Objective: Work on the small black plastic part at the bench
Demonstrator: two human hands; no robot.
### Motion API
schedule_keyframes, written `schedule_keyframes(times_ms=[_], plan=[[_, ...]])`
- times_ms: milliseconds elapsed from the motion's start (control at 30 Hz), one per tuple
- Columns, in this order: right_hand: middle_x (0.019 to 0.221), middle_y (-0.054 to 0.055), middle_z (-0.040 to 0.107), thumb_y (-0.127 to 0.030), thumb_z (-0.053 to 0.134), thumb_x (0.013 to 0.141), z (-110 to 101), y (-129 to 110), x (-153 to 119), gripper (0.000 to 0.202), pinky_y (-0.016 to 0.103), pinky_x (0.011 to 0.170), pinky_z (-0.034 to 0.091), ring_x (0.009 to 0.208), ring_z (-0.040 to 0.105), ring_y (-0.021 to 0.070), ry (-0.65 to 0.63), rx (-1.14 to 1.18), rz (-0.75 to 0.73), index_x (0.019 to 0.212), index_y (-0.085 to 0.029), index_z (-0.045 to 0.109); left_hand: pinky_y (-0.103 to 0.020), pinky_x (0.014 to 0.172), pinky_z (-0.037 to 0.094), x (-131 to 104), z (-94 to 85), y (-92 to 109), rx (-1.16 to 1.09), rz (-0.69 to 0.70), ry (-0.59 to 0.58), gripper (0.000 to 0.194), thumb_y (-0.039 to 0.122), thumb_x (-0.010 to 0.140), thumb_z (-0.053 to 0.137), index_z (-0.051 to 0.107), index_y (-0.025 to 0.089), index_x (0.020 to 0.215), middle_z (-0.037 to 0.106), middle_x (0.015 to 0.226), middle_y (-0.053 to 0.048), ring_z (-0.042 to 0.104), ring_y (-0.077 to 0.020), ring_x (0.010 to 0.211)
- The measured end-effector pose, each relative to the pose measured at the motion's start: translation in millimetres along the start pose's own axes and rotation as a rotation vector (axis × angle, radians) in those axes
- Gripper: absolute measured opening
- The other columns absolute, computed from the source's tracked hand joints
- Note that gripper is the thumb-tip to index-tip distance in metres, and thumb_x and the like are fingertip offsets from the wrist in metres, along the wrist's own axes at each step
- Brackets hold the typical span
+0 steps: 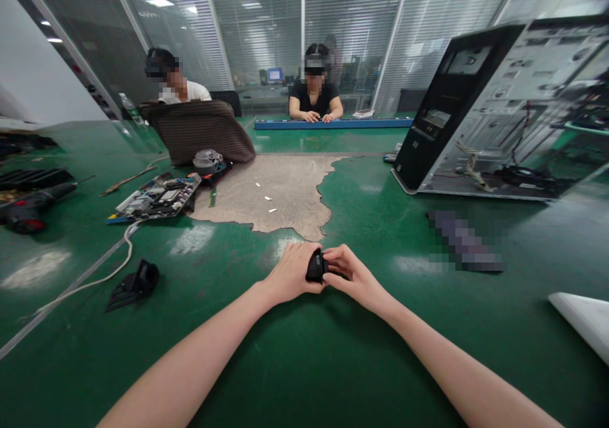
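A small black plastic part, its exact kind unclear, is held between both hands just above the green table. My left hand is wrapped around it from the left, covering much of it. From the right, the fingers and thumb of my right hand pinch its right edge. On the table to the left lies another black plastic piece, with a rounded end and a flat base.
A circuit board with a pale cable lies at left, near a brown cloth-covered panel. Bare worn patch ahead. An open computer case stands right; a white object sits nearer. Two people sit across the table.
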State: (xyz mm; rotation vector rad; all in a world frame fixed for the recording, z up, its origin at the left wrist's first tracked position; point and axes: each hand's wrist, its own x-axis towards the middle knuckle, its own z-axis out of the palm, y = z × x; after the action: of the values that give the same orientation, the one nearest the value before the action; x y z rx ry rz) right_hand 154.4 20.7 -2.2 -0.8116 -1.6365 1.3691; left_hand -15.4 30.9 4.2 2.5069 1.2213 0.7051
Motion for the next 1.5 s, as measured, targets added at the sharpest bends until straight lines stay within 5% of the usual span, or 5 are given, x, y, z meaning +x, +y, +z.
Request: schedule_keyframes(times_ms=[200,500,733,1500], plan=[[0.092,0.001,0.053,-0.026,0.056,0.075,2.4,0.2,2.6,0.019,0.032,0.079,0.047,0.089,0.055,0.0147,0.041,0.011,0.072,0.090,-0.023,0.045,-0.035,0.078,0.033,0.5,0.0,1.0,0.015,0.005,0.007,0.053,0.033,0.061,0.063,0.037,0.021,0.106,0.053,0.098,-0.004,0.049,-0.0222,0.090],[0.096,0.000,0.050,-0.020,0.061,0.071,-2.0,-2.7,0.9,0.024,0.034,0.091,0.040,0.094,0.053,0.0139,-0.026,0.026,0.028,0.089,-0.023,0.046,-0.034,0.079,0.032,-0.3,0.0,-0.3,0.024,0.027,0.013,0.055,0.032,0.060,0.063,0.036,0.020,0.106,0.052,0.099,-0.005,0.048,-0.0217,0.091],[0.089,0.000,0.052,-0.026,0.056,0.075,1.6,-0.7,4.3,0.017,0.031,0.080,0.046,0.087,0.055,0.0141,0.043,0.022,0.069,0.088,-0.023,0.046,-0.034,0.079,0.032,0.2,0.8,0.4,0.020,0.020,0.017,0.054,0.033,0.062,0.062,0.036,0.020,0.107,0.052,0.099,-0.005,0.049,-0.0218,0.090],[0.096,0.001,0.050,-0.017,0.060,0.071,-2.1,-2.3,0.4,0.027,0.034,0.092,0.040,0.096,0.053,0.0143,-0.047,-0.004,0.014,0.094,-0.023,0.045,-0.035,0.079,0.032,-1.0,1.8,-2.4,0.032,0.036,0.018,0.058,0.032,0.060,0.063,0.036,0.019,0.110,0.052,0.101,-0.005,0.048,-0.0225,0.092]])
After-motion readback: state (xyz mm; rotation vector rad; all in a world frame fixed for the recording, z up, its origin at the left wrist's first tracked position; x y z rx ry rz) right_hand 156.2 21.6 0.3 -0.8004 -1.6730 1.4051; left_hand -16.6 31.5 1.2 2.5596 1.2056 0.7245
